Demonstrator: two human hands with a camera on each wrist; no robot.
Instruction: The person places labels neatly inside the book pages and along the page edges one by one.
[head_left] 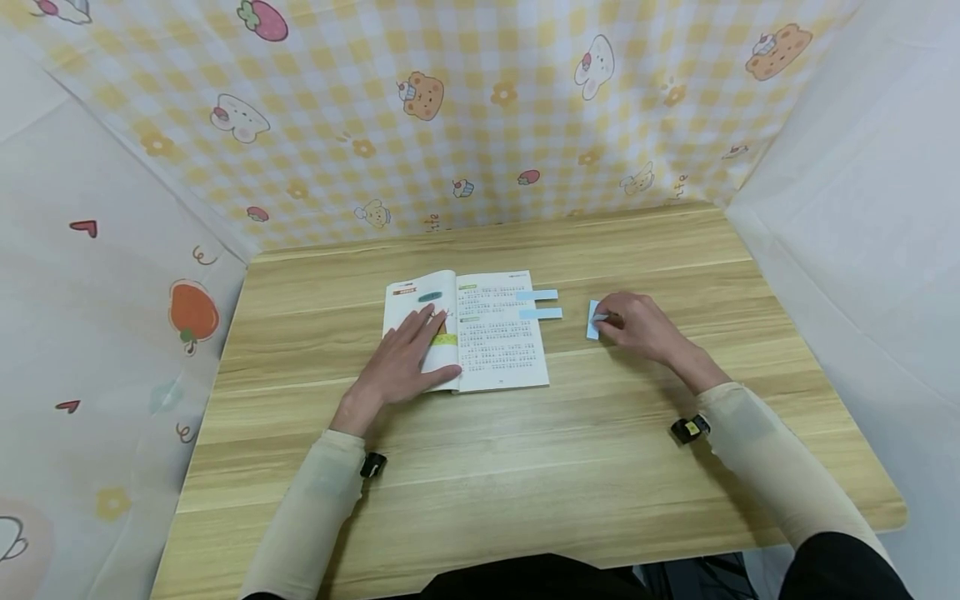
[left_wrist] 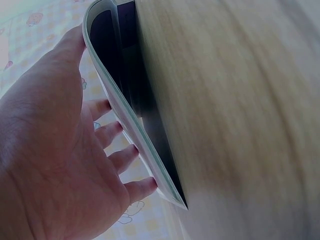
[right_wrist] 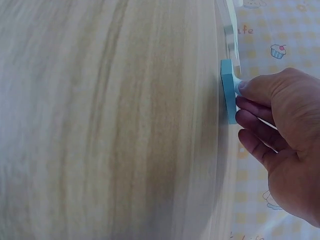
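Observation:
An open book (head_left: 498,342) lies on the wooden table, its right page full of printed text. Spread across its left page is my left hand (head_left: 401,358), fingers and thumb extended and pressing the paper; the left wrist view shows the fingertips touching the curved page stack (left_wrist: 125,107). Two light-blue sticky notes, an upper one (head_left: 542,295) and a lower one (head_left: 543,314), jut out past the book's right edge. To the right, a blue sticky note pad (right_wrist: 228,95) rests on the table. My right hand (head_left: 643,327) pinches a raised sticky note (right_wrist: 237,85) at the pad between thumb and forefinger.
Table surface (head_left: 480,467) extends on all sides of the book. A yellow checked cloth (head_left: 480,125) hangs behind the table, and white sheets (head_left: 862,208) flank it. Each wrist carries a small black camera.

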